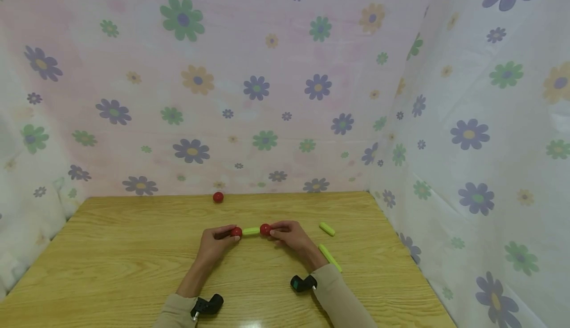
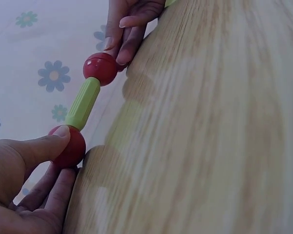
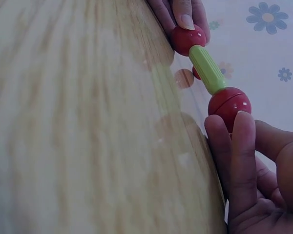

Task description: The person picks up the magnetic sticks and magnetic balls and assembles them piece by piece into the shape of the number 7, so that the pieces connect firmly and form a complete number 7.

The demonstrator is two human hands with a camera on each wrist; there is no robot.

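A short light-green ridged rod joins two red balls, one at each end, low over the wooden table. My left hand pinches the left red ball between thumb and fingers. At the other end, my right hand holds the right red ball with its fingertips. The left wrist view shows the left thumb pressed on the near ball, with the green rod running straight to the far one. In the right wrist view a thin groove circles the right ball.
Another red ball sits at the table's back edge. To the right of my right hand lie a short green rod and a longer green rod. Flowered curtains close in the wooden table at the back and sides.
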